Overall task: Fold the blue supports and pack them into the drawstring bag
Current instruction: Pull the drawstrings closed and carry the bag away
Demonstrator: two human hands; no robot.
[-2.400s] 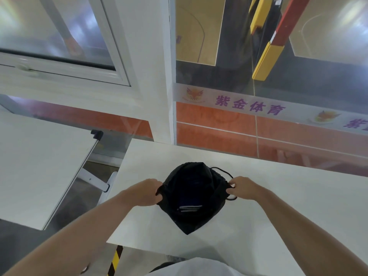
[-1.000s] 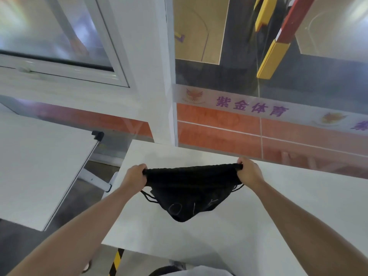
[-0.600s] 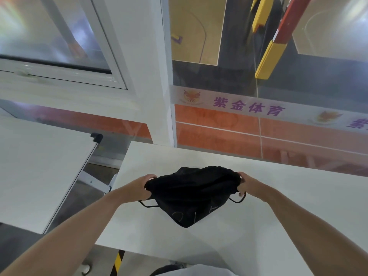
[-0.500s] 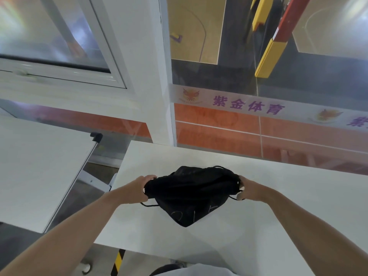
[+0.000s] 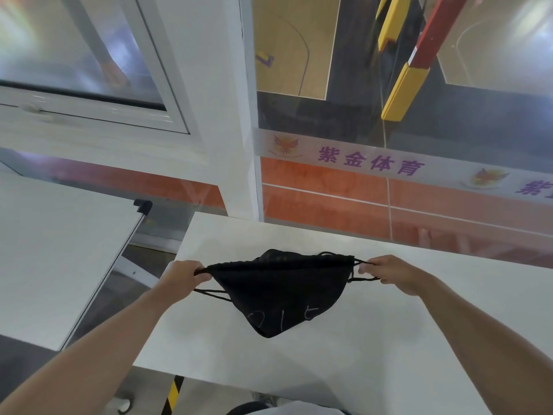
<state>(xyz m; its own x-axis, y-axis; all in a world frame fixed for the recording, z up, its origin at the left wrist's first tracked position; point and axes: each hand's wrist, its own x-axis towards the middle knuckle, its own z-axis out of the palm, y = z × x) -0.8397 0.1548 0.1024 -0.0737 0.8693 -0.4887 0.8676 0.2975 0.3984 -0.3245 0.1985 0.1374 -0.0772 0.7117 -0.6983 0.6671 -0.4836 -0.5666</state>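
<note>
the left hand (image 5: pixel 182 280) and the right hand (image 5: pixel 389 272) are each clamped on the cords (image 5: pixel 211 292) at opposite sides of the black drawstring bag (image 5: pixel 281 292). the cords are drawn outward, apparently so that the mouth is cinched. the bag is held over the white table (image 5: pixel 299 366), with its lower tip seemingly resting there. no blue supports are seen; they are presumably inside. beyond the table, a lettered glass wall (image 5: pixel 371 163) is seen.

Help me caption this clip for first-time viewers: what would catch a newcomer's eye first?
The black drawstring bag at centre, stretched wide over the white table, draws the eye first. The left hand and right hand pinch its cords at either side, with the bag's top taut between them. Behind, a strip of purple lettering runs across the glass, with a yellow pad beyond it at upper right.
</note>
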